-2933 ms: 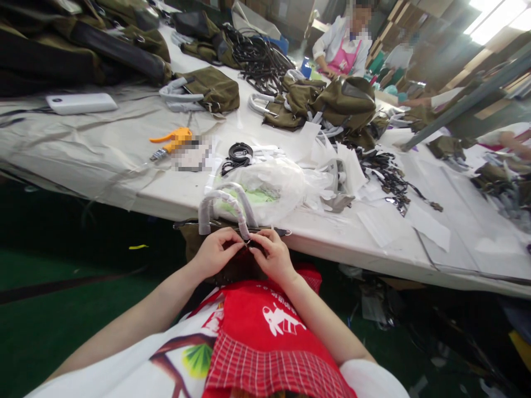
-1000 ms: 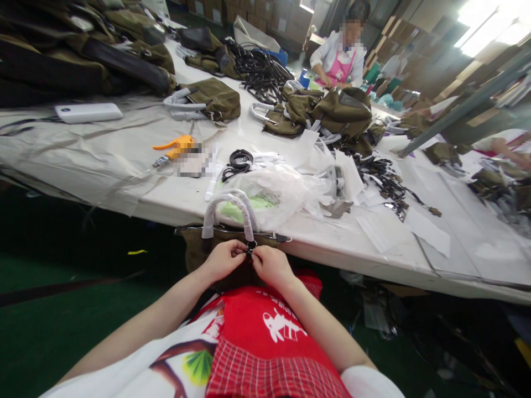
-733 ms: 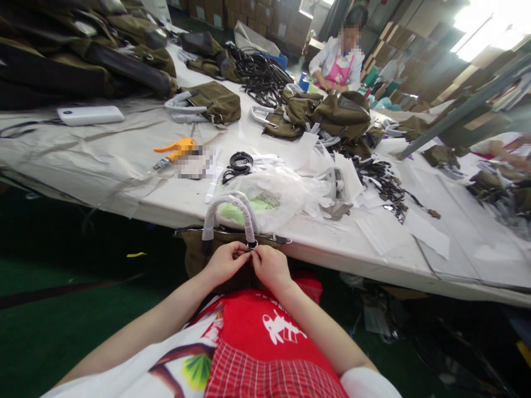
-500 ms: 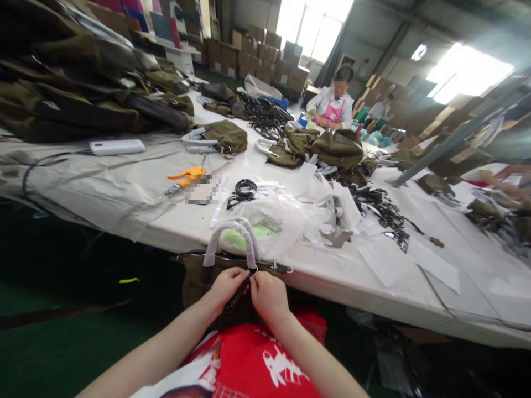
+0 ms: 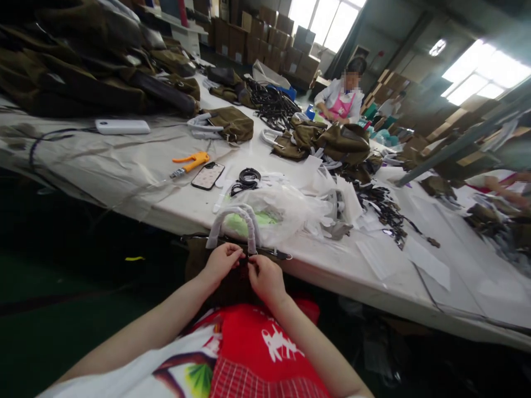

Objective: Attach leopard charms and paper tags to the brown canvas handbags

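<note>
An olive bag [image 5: 198, 263] with a dark zipped top edge hangs at the table's front edge, its wrapped grey handles [image 5: 243, 209] standing up. Both hands are at the base of the right handle end. My left hand [image 5: 223, 261] is closed in a pinch just left of it; what its fingertips hold is too small to tell. My right hand [image 5: 265, 276] is also closed, thumb and finger pinched at the small dark fitting below the handle. Behind the handles lies a clear plastic bag [image 5: 286, 213] with something green in it.
On the table [image 5: 166, 213] are a phone [image 5: 208, 176], an orange-handled tool [image 5: 193, 161], a white device [image 5: 123, 126], coiled black cord [image 5: 248, 179] and dark straps [image 5: 381, 207]. Olive bags [image 5: 83, 83] are heaped at the left. A person in a pink apron [image 5: 342, 105] is across the table.
The view has tilted, so the table scene sits slightly differently. My left hand has moved a little away from the handle fitting, widening the gap between my hands.
</note>
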The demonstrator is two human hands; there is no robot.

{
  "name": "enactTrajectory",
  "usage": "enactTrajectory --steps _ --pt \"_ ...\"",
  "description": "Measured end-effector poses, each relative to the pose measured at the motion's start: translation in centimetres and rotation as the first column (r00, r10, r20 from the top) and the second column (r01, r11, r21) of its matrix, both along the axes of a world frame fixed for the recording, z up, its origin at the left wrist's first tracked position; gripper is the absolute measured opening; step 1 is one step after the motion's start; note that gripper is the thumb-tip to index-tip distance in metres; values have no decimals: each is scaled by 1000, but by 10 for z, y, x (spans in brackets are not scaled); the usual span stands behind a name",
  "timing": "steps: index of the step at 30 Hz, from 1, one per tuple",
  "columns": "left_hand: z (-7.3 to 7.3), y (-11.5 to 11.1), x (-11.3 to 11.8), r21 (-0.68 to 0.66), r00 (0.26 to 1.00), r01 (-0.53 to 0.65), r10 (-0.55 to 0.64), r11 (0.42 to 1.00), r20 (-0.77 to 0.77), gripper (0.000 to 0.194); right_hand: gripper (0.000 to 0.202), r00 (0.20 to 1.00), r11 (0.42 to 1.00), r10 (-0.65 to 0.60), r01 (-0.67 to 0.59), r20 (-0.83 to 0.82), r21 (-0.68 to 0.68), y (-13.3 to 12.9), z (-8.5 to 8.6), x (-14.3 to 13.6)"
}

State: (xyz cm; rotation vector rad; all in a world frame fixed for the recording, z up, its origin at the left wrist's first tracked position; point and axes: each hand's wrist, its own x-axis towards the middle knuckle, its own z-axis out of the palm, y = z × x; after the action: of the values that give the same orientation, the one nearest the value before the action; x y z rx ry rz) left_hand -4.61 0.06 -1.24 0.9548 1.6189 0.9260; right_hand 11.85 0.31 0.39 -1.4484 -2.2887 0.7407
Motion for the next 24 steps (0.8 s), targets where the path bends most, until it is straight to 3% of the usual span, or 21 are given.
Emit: enactTrajectory --steps 5,8,12,18,24 --pt "1 4 -9 17 978 125 -121 992 -170 5 18 1000 1000 -12 12 -19 -9 0 0 2" --pt "1 9 -6 26 963 190 -181 981 -200 6 23 997 999 -52 52 -51 -9 1 -2 3" --pt "-7 13 3 28 968 220 -214 975 -127 6 27 990 992 -123 120 -69 -40 4 -5 4" --pt "-21 3 13 56 986 142 -147 988 80 28 22 981 980 -170 160 -88 -114 11 -5 3" --pt "-21 -2 15 79 987 121 -128 990 94 34 18 957 947 -255 218 -138 -236 20 -8 -2"
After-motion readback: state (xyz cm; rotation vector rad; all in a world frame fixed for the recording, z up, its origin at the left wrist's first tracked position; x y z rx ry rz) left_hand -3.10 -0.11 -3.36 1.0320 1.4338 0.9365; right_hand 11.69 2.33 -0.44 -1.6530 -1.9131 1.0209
